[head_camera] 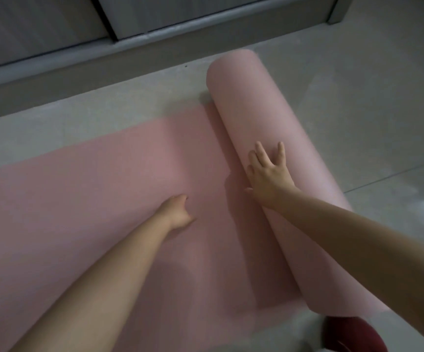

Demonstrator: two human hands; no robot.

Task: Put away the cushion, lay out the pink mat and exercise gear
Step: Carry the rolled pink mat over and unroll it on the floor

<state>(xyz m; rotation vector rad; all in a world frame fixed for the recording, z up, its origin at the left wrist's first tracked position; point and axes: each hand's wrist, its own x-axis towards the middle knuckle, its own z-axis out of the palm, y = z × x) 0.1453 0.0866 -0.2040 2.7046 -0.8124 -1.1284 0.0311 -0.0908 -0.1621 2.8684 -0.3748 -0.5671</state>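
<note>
Floor (358,110): right fingers (260,151) splayed, touching mat (256,110).

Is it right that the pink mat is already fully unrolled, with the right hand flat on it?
Not fully. The head view shows the pink mat only partly unrolled; a thick roll remains, and the right hand lies flat on that roll.

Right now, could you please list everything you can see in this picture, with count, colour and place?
pink mat: one, pink, partly unrolled flat on the floor, the rest a roll at its right end.
dark red object: one, at the bottom edge just below the roll; too cropped to identify.
floor: pale grey tiles, glossy.
sliding door track: grey frame and panels along the top.
left hand: one, resting on the flat part of the mat; finger pose unclear.
right hand: one, fingers spread, pressing on the roll.
</note>
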